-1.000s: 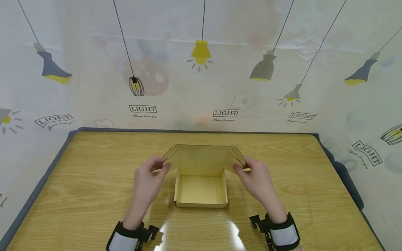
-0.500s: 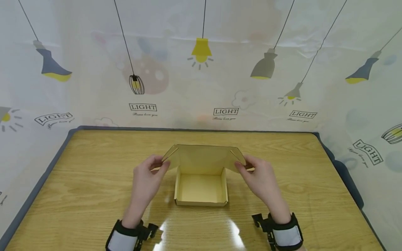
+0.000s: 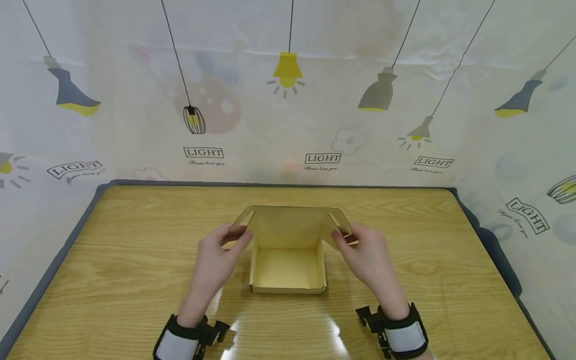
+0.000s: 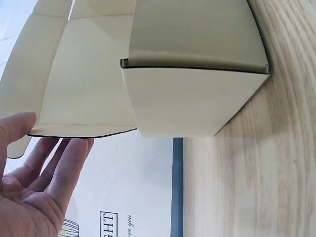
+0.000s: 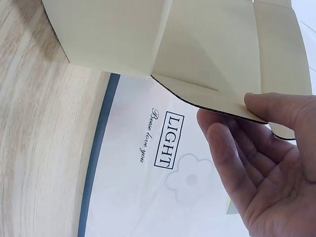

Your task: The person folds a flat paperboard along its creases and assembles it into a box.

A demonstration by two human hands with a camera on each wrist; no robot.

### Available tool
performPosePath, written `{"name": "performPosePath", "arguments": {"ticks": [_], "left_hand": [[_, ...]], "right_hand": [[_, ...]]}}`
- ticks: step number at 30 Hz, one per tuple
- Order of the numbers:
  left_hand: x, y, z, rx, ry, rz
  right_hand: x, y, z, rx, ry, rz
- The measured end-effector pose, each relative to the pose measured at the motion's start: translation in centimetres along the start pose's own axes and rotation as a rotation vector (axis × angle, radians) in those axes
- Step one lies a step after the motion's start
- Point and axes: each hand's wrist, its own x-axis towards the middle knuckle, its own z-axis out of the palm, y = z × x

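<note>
A small tan cardboard box (image 3: 288, 270) stands on the table with its lid (image 3: 290, 227) raised at the back and its inside bare. At the lid's left side my left hand (image 3: 220, 255) pinches the side flap (image 4: 89, 129) between thumb and fingers. My right hand (image 3: 366, 255) does the same on the other side, thumb on the inner face of the right flap (image 5: 197, 96) and fingers behind it. Both flaps angle forward from the lid. In the left wrist view, the box's outer side wall (image 4: 192, 101) faces the camera.
The wood-grain table (image 3: 135, 260) spreads around the box. A dark blue edging (image 3: 270, 186) runs along its back and sides. Behind it hangs a pale sheet (image 3: 252, 110) printed with lamps. Each wrist wears a black strap (image 3: 180, 340) with a camera mount.
My left hand has shifted slightly right, bringing the left flap further inward. The right hand has moved a little inward as well, with its flap. The box body has stayed in place.
</note>
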Motion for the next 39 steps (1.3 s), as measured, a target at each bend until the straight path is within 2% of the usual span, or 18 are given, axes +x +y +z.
{"name": "performPosePath", "arguments": {"ticks": [4,10,15,20,25,32,39], "left_hand": [[-0.05,0.37,0.13,-0.012,-0.002,-0.024],[-0.02,0.55,0.15,-0.018,0.002,-0.04],[0.05,0.52,0.18,-0.019,0.008,-0.05],[0.11,0.58,0.19,-0.06,0.008,-0.065],[0.1,0.64,0.27,-0.093,0.002,-0.056],[0.04,0.43,0.43,-0.074,-0.02,-0.06],[-0.1,0.21,0.61,-0.077,-0.036,-0.037]], "right_hand": [[0.09,-0.12,0.24,0.031,-0.001,0.006],[0.18,-0.14,0.31,0.09,-0.054,0.065],[0.24,-0.2,0.28,0.111,-0.074,0.058],[0.37,-0.37,0.26,0.144,-0.099,0.068],[0.52,-0.47,0.3,0.197,-0.132,0.106],[0.43,-0.41,0.08,0.305,-0.204,0.144],[0.15,-0.19,-0.17,0.284,-0.252,0.11]]}}
